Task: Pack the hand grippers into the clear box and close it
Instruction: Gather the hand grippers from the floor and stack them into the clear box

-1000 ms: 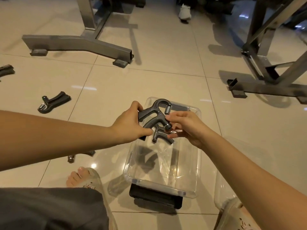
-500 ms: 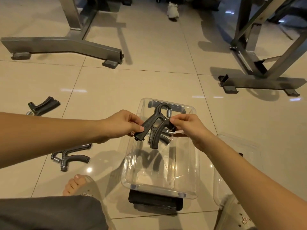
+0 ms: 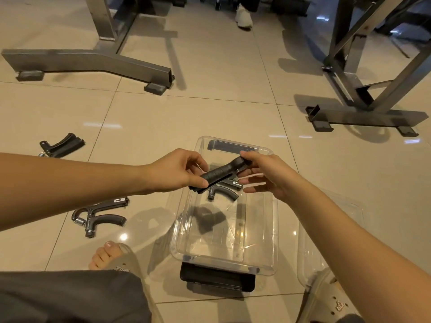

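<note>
A clear plastic box [image 3: 274, 231] stands open on the tiled floor in front of me, with black latches at both ends. Over its far half I hold a dark grey hand gripper [image 3: 221, 174] edge-on. My left hand [image 3: 179, 171] pinches its near handle end, and my right hand [image 3: 261, 173] holds its far end between thumb and fingers. Just below it a second hand gripper [image 3: 224, 192] shows, partly hidden; whether it rests in the box I cannot tell. Two more hand grippers lie on the floor to the left, one near my foot [image 3: 98, 216] and one farther away [image 3: 61, 145].
The clear lid [image 3: 338, 220] lies on the floor right of the box, under my right forearm. Grey metal equipment bases stand at the far left [image 3: 88, 64] and far right [image 3: 363, 115]. My sandalled feet sit at either side of the box. Another person's white shoe [image 3: 243, 16] is at the top.
The held hand gripper has turned from showing its loop and spring to lying edge-on and lower over the box. Both hands stay on it. The camera has tilted, so more of the left floor shows.
</note>
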Motion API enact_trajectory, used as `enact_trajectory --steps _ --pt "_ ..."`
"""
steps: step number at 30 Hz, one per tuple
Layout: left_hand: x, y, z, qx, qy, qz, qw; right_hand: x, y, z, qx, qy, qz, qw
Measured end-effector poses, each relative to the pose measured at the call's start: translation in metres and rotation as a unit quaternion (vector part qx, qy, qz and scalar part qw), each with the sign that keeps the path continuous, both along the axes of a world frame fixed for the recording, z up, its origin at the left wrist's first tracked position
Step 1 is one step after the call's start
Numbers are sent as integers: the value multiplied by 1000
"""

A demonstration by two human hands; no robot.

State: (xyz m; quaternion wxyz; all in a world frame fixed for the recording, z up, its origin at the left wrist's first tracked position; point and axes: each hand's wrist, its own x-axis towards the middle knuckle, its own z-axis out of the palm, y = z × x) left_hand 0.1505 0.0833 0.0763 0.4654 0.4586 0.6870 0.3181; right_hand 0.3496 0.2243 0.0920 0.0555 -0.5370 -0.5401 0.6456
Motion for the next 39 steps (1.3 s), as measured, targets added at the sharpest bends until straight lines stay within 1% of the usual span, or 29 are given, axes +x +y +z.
enact_trajectory --steps 2,4,6,8,10,12,13,14,16,22,25,26,27,28,30,32,33,36,39 --pt "1 -1 -4 5 22 -7 1000 5 1 0 -64 27 -17 997" --pt "0 -1 -9 18 91 -30 995 8 2 -2 -119 48 -44 991" --pt "-1 -1 -15 35 144 -38 988 9 2 -3 -136 49 -56 988" --pt "-2 0 -19 48 178 -37 982 11 1 -5 -130 47 -66 988" --pt "-8 0 -24 50 251 -55 965 15 0 -8 -99 28 -74 992" --pt "-17 -3 -30 21 329 -90 940 17 -7 -19 -45 -22 -58 997" --pt "-23 -5 -34 -5 351 -112 929 16 -14 -26 -22 -50 -44 998" --pt "-27 -8 -37 -31 359 -137 923 13 -21 -35 -8 -73 -35 997" --pt "-33 -14 -43 -61 354 -175 917 7 -35 -58 -13 -96 -34 995" --pt "-39 -21 -53 -47 371 -247 894 -6 -41 -126 -59 -139 -88 985" --pt "-40 -21 -53 -38 379 -260 887 -6 -40 -152 -61 -166 -88 980" --pt "-40 -21 -54 -34 381 -260 887 -6 -40 -161 -44 -183 -65 980" --pt "-40 -21 -54 -31 382 -259 886 -7 -40 -169 -6 -210 -17 978" --pt "-40 -21 -55 -30 383 -258 887 -8 -40 -173 46 -249 49 966" --pt "-40 -21 -55 -29 381 -254 889 -9 -44 -176 140 -326 174 918" --pt "-39 -22 -55 -26 377 -250 891 -9 -46 -176 195 -371 252 872" --pt "-39 -22 -55 -25 375 -248 893 -9 -46 -177 213 -384 273 856" --pt "-39 -22 -56 -24 372 -244 895 -8 -44 -181 246 -394 318 827" --pt "-40 -23 -59 -23 367 -241 898 -6 -44 -185 268 -388 328 819"
